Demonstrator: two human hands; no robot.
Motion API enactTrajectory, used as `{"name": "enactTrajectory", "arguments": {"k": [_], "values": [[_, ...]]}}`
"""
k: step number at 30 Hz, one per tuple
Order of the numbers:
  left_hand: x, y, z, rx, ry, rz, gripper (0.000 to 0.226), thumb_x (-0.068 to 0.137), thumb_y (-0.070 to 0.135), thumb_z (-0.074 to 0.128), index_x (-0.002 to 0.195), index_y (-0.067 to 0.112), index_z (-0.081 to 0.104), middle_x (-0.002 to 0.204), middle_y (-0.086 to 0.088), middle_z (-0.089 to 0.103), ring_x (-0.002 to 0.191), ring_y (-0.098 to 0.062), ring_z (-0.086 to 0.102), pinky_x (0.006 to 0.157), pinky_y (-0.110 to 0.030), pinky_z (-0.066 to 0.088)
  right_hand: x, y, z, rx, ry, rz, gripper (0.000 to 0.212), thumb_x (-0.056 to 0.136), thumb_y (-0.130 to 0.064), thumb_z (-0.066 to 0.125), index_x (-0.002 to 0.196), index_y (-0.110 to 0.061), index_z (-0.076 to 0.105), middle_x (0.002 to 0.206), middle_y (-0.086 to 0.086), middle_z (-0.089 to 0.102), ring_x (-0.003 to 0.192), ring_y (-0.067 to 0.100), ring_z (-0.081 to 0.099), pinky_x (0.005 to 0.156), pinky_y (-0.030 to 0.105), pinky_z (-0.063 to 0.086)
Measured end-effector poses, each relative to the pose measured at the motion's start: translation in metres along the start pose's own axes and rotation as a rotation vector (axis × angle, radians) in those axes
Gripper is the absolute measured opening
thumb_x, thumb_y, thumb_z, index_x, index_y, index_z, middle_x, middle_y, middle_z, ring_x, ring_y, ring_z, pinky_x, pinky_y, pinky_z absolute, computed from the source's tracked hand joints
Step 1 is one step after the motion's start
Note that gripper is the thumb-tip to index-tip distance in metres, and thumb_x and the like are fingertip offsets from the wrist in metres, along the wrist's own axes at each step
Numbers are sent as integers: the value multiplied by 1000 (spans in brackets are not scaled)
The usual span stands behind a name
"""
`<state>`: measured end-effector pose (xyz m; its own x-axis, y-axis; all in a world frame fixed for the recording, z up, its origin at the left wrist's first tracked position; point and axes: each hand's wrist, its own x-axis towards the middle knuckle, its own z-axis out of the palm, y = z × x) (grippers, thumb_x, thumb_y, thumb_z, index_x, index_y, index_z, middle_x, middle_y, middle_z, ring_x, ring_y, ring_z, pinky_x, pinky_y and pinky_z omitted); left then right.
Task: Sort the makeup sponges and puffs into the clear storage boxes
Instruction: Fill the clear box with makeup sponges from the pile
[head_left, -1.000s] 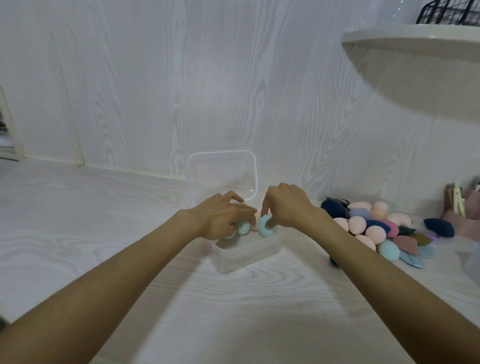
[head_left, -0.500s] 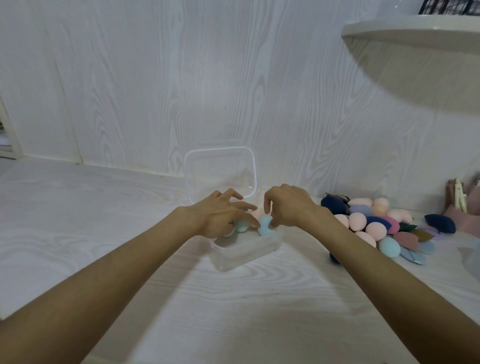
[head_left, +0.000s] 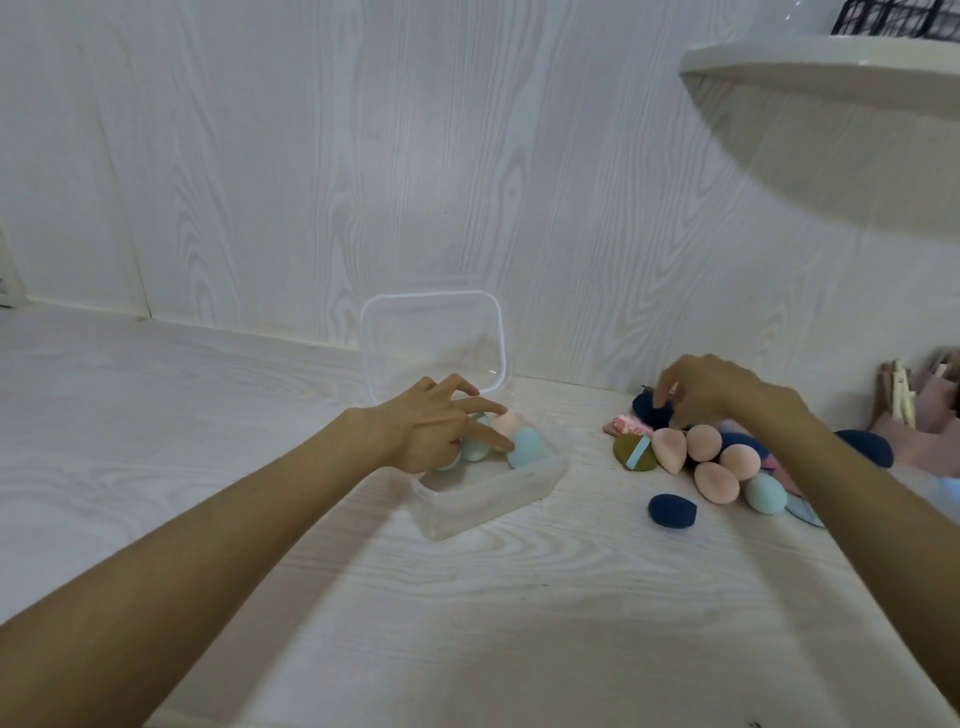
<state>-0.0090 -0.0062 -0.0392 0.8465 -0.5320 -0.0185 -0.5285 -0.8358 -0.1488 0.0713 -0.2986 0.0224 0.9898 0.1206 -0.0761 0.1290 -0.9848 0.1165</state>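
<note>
Clear plastic storage box (head_left: 488, 493) is sitting lid-up on the white woodgrain counter (head_left: 208, 415); the left hand (head_left: 431, 426), fingers straight, is touching a blue sponge (head_left: 525, 448) inside, while the right hand (head_left: 722, 389) is hovering loosely curled, holding nothing, over the sponge pile (head_left: 727, 467) beside it.

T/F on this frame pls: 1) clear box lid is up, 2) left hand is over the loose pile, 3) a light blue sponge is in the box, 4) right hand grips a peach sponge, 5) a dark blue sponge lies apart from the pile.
1) True. The clear box has its lid standing open behind it.
2) False. The left hand is at the box, fingers on the sponges inside; the right hand is over the pile.
3) True. The light blue sponge sits in the box.
4) False. The right hand hovers above the pile, holding nothing visible.
5) True. The dark blue sponge lies alone in front of the pile.
</note>
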Motion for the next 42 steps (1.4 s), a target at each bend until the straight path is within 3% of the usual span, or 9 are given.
{"name": "enactTrajectory", "arguments": {"k": [3,10,18,20,23,27,30,33,42], "values": [[1,-1,1,-4,3,-1,67,89,11,35,139,53,28,157,16,11,139,-17,14,102,-32,23,-4,7,27,42,-94,-52,49,74,-16,74,117,-25,52,110,0,53,92,17,51,72,25,46],[0,0,0,-14,3,-1,66,89,10,35,139,53,29,157,16,12,139,-17,14,101,-31,22,-8,2,45,-88,60,-91,31,83,-15,62,112,-21,51,98,-3,47,90,13,47,68,22,41],[0,0,0,-14,15,1,66,89,10,36,139,52,29,157,16,12,140,-17,14,100,-32,23,-9,6,35,-83,145,-102,37,87,-16,59,122,-20,48,119,6,50,90,15,44,73,23,37],[0,-1,0,-20,18,2,66,88,10,36,139,52,30,157,16,13,140,-17,14,101,-33,23,-12,4,17,40,236,-94,47,88,-22,61,133,-18,47,122,10,47,92,19,47,75,26,36],[0,-1,1,-24,18,1,67,88,10,37,139,52,30,156,16,13,139,-17,14,102,-32,22,-25,-19,-10,456,300,-247,38,89,-30,60,124,-15,57,114,6,58,92,19,55,75,27,40],[0,0,0,-29,16,-4,68,87,10,37,139,53,29,156,16,13,139,-16,14,100,-31,22,-57,-77,-22,961,-8,-409,32,89,-34,57,115,-17,54,103,0,68,90,11,67,78,22,52],[-1,2,0,-15,25,1,67,88,10,36,140,52,29,156,15,16,139,-17,15,100,-32,23,-57,-96,-9,927,-175,-465,32,90,-31,58,116,-14,53,103,0,69,94,8,65,88,25,49],[-1,2,-2,-12,24,2,64,89,10,35,141,46,31,156,13,18,139,-18,15,101,-32,23,-48,-96,1,834,-227,-495,22,88,-30,61,108,-19,57,94,-10,65,81,-3,59,79,17,44],[1,-1,1,-30,21,1,60,89,11,36,143,38,34,156,17,16,141,-17,14,102,-32,22,-32,-91,12,560,-169,-594,32,80,-40,70,110,-31,67,110,-10,67,102,6,58,99,33,45]]}}
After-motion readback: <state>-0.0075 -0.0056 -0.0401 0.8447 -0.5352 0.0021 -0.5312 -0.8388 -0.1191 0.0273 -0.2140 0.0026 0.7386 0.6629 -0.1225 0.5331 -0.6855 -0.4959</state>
